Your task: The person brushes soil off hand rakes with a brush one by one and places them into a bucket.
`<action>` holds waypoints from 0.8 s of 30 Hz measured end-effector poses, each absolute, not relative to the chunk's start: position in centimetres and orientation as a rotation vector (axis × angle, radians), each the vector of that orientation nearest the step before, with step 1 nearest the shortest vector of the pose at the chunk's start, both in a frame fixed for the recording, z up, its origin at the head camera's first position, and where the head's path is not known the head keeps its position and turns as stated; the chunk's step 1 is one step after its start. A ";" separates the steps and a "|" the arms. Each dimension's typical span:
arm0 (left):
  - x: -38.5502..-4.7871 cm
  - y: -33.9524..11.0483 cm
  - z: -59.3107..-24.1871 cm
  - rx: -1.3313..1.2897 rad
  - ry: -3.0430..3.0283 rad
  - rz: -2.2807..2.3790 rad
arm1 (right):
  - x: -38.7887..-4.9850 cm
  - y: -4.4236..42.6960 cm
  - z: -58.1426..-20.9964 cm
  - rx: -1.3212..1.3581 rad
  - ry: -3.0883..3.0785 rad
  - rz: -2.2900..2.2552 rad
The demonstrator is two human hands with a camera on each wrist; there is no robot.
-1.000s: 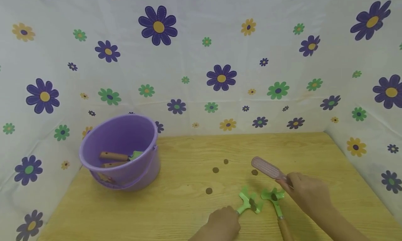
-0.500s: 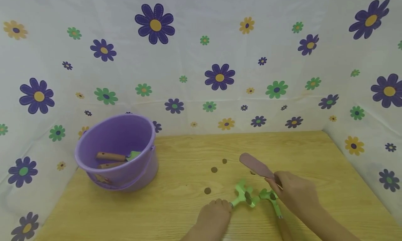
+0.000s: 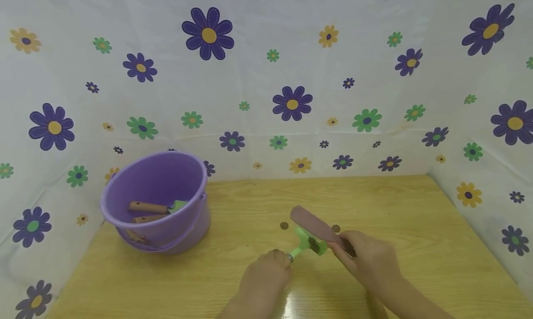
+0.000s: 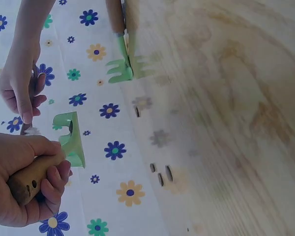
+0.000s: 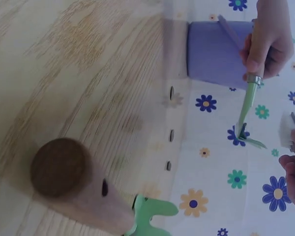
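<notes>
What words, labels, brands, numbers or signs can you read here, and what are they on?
None readable in any view.
Wooden handle in the left hand: a small dark mark, too blurred to call lettering.
Purple bucket and pink tool: no lettering shows.
Flowered cloth: only printed flowers.

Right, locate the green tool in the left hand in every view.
Head: green tool, lower half, slightly right of centre.
Left wrist: green tool, left side, near mid-height.
Right wrist: green tool, right of centre, around mid-height.
Shared landmark: left hand, gripping its handle.
</notes>
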State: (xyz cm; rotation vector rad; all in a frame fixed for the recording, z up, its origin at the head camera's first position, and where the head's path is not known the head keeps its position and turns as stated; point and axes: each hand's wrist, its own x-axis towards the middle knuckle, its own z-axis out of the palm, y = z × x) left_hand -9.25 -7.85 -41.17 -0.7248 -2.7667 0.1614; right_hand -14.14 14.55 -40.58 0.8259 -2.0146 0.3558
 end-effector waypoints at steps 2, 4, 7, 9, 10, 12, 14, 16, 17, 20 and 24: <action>-9.3 -8.3 -40.9 -0.735 -2.742 0.210 | -14.1 14.1 -40.6 0.830 -2.012 0.356; -9.3 -8.6 -40.6 -0.720 -2.716 0.234 | -14.0 13.8 -40.6 0.845 -2.022 0.370; -9.5 -9.0 -40.3 -0.676 -2.698 0.183 | -13.7 13.2 -40.5 0.872 -2.040 0.398; -9.6 -9.1 -40.1 -0.641 -2.681 0.102 | -13.5 12.7 -40.4 0.890 -2.042 0.418; -9.6 -9.1 -40.0 -0.636 -2.675 0.076 | -13.4 12.5 -40.4 0.898 -2.045 0.426; -9.6 -9.1 -39.9 -0.629 -2.657 0.034 | -13.3 12.0 -40.5 0.907 -2.043 0.419; -9.6 -9.1 -39.7 -0.628 -2.658 0.008 | -13.1 11.6 -40.5 0.924 -2.059 0.416; -9.6 -9.0 -39.6 -0.615 -2.654 -0.005 | -13.1 11.3 -40.6 0.940 -2.073 0.399; -9.6 -9.0 -39.6 -0.608 -2.651 -0.017 | -13.0 11.2 -40.6 0.946 -2.079 0.387; -9.6 -9.0 -39.5 -0.587 -2.636 -0.028 | -13.0 11.1 -40.7 0.955 -2.100 0.366; -9.5 -9.0 -39.4 -0.588 -2.637 -0.059 | -13.1 11.3 -40.6 0.927 -2.113 0.330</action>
